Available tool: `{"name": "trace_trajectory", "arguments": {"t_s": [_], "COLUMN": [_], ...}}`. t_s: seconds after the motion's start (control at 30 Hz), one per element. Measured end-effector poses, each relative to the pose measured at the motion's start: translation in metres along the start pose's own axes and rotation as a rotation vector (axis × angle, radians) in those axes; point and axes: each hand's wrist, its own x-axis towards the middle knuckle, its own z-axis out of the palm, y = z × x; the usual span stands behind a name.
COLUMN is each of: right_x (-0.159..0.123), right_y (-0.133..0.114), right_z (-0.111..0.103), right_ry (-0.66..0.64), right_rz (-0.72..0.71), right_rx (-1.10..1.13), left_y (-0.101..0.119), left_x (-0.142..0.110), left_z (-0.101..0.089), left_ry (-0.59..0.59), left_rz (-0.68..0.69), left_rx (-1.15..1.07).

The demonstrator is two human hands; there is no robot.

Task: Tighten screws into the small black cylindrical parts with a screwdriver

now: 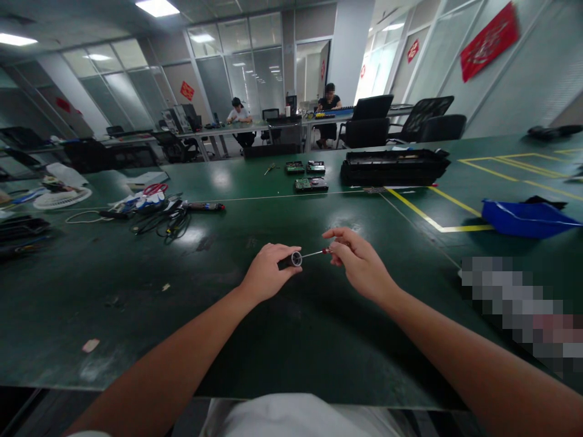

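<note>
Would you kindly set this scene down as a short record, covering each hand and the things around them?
Left hand: holds a dark cylinder, pale-rimmed end toward the right hand
Right hand: holds a thin screwdriver-like tool
Tool tip: at the rimmed end; contact unclear
Surface: green table
Beyond the hands: three small circuit-board units, long black housing
Far right: blue tray-like object

Office-style workroom: glass partitions (266, 70), black chairs (373, 109), ceiling lights (157, 7), long green worktable (136, 309)

The left hand (265, 271) grips a black tube (286, 262); at its three o'clock, the right hand (361, 262) points a screwdriver (325, 250) toward the open end.
</note>
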Motion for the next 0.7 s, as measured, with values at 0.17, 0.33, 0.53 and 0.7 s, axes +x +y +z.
{"name": "trace_trajectory", "arguments": {"t_s": [0.17, 0.33, 0.53, 0.7], "right_x": [-0.001, 0.000, 0.002, 0.002], "right_y": [-0.003, 0.003, 0.000, -0.008], "right_z": [-0.001, 0.001, 0.000, -0.003], "right_ry": [0.013, 0.016, -0.017, -0.025], "right_rz": [0.037, -0.011, -0.030, 0.015], "right_rx": [-0.019, -0.007, -0.016, -0.062], "left_y": [0.001, 0.002, 0.000, -0.001], "left_x": [0.000, 0.001, 0.000, 0.000], "left_z": [0.000, -0.001, 0.001, 0.002], "left_ry": [-0.005, -0.004, -0.027, -0.024], "left_rz": [0.011, -0.014, -0.015, -0.016], "left_rx": [0.002, 0.000, 0.005, 0.004]}}
